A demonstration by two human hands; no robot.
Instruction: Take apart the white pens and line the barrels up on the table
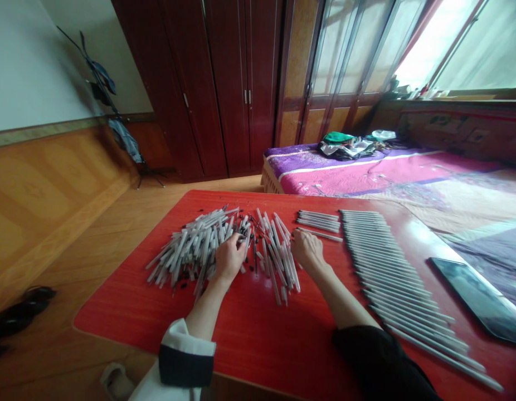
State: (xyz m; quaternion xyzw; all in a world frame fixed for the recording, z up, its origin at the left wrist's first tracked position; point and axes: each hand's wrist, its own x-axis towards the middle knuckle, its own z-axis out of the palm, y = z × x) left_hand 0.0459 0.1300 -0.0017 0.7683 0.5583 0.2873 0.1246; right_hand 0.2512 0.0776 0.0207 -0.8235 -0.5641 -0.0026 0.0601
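A loose heap of white pens (191, 250) with small black parts lies on the red table (258, 334). My left hand (229, 257) rests on the heap's right side, fingers curled down onto pens. My right hand (307, 248) sits beside a fan of pens (278, 250), fingers bent and pinching at something I cannot make out. To the right, a long neat row of pens (392, 278) runs along the table, with a small bundle (319, 220) at its far end.
A dark tablet or phone (479, 298) lies near the table's right edge. A bed with purple and pink covers (387, 172) stands behind. Dark red wardrobes (216, 83) line the back wall. A coat stand (116, 122) is at left.
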